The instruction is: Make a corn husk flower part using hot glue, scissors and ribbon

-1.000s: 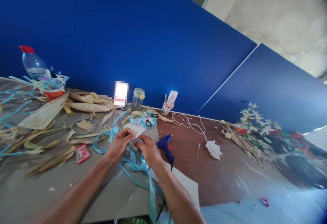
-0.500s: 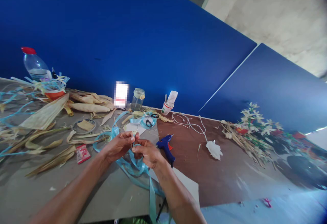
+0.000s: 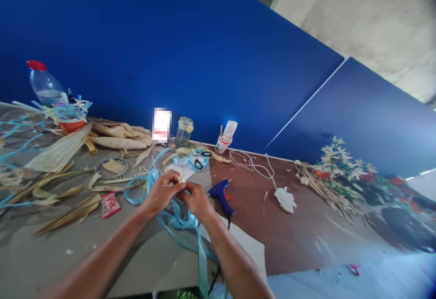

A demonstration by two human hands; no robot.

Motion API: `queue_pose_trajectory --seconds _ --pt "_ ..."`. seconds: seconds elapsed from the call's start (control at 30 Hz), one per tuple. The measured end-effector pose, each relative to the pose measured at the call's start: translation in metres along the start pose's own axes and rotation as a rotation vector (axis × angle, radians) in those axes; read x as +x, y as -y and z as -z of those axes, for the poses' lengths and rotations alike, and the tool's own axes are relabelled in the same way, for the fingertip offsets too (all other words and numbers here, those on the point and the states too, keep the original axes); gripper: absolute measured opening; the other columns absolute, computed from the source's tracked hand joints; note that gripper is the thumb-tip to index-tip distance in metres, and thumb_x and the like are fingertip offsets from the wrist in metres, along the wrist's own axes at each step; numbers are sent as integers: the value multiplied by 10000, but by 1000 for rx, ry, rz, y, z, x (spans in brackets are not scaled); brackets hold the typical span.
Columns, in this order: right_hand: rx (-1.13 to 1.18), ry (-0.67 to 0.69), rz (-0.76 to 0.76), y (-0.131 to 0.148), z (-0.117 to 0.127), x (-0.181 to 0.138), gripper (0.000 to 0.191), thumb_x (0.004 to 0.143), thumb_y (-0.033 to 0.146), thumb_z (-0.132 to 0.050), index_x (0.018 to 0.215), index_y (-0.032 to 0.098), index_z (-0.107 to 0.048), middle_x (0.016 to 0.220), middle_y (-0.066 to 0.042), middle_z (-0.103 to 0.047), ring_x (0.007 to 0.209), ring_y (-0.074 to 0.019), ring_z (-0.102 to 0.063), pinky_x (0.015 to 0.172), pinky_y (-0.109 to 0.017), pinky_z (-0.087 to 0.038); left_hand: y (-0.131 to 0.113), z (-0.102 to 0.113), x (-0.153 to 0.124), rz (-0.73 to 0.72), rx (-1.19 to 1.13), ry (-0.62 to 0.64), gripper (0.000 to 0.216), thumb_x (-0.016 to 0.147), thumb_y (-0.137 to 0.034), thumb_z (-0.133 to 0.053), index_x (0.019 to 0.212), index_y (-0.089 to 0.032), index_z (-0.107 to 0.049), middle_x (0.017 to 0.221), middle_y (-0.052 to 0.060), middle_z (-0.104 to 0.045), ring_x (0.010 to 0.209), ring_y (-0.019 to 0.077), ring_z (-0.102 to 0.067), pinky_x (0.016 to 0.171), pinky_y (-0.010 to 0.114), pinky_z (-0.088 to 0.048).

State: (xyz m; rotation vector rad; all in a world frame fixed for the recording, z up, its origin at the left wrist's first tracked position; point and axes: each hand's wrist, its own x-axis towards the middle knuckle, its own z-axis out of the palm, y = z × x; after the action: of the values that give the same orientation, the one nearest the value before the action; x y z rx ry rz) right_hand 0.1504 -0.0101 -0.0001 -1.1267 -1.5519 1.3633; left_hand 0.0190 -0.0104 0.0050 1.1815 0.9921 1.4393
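Flower (image 3: 181, 179), pale, small — left hand (image 3: 159, 195), right hand (image 3: 197, 201) pinching; glossy looped ribbon (image 3: 191, 221)

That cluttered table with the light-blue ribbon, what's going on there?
A person's left hand and right hand meet, their fingers pinching a small, pale, flower-like piece too tiny to make out fully. Loops of shiny light-blue ribbon lie below. A dark-blue glue gun rests beside the right hand, on the brown surface.
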Motion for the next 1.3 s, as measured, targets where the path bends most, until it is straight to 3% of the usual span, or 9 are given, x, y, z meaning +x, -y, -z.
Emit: queue_pose_trajectory --seconds 0.13,0.3,0.43,0.57,0.8,1.03,1.1,1.2,1.3 --pt "99 -44 -35 -8 1 6 68 589 206 -623 651 180 -637 601 37 -556 586 -117 -447 590 -233 -353 -3 -1 -2 -97 70 -57 207 563 -105 -737 486 -193 -566 685 -2 -529 702 160 -462 673 237 -374" --pt "188 -54 -56 -10 5 7 106 571 199 -649 675 181 -647 608 41 -579 571 -104 -455 576 -224 -355 -3 1 -2 -82 51 -114 203 512 -68 -740 500 -197 -583 700 8 -558 729 174 -478 661 239 -383" --pt "198 -73 -99 -8 7 7 59 615 243 -639 632 186 -637 519 46 -500 513 -94 -386 491 -214 -288 4 6 3 81 13 -75 176 561 -159 -761 552 -178 -586 572 -27 -515 566 122 -445 547 226 -351" --pt "216 -81 -110 -9 8 9 48 617 236 -633 609 189 -626 486 55 -459 484 -88 -336 468 -217 -240 5 9 4 267 -160 -42 232 580 -280 -788 630 -169 -591 587 -20 -570 571 124 -521 555 228 -411" --pt "289 -148 -124 -13 13 14 101 584 253 -655 614 168 -610 472 68 -447 447 -67 -314 454 -217 -201 -2 16 5 404 -428 -39 219 564 -222 -818 688 -142 -656 640 -5 -626 560 96 -572 561 209 -488" --pt "411 113 -288 -11 7 8 182 610 326 -677 619 162 -598 499 51 -481 431 -59 -313 452 -210 -241 0 14 7 353 -567 -123 208 539 -161 -821 675 -120 -668 629 -8 -643 542 80 -577 548 187 -493" --pt "280 52 -197 -10 6 6 192 663 359 -653 692 170 -653 570 19 -553 514 -97 -441 509 -228 -333 -1 12 7 302 -530 -152 231 534 -204 -826 684 -124 -671 625 -15 -639 546 77 -573 554 182 -483" --pt "190 -88 43 -7 4 4 250 696 363 -657 893 214 -693 896 -22 -658 817 -157 -568 710 -265 -424 -1 9 7 203 -433 -241 261 530 -265 -824 699 -136 -674 636 -24 -638 571 76 -572 586 182 -472" --pt "382 10 46 -7 -2 3 316 689 372 -683 960 211 -678 919 -27 -670 827 -169 -587 741 -282 -440 0 6 6 130 -304 -279 277 554 -314 -801 740 -149 -679 651 -20 -644 596 93 -575 591 197 -454"
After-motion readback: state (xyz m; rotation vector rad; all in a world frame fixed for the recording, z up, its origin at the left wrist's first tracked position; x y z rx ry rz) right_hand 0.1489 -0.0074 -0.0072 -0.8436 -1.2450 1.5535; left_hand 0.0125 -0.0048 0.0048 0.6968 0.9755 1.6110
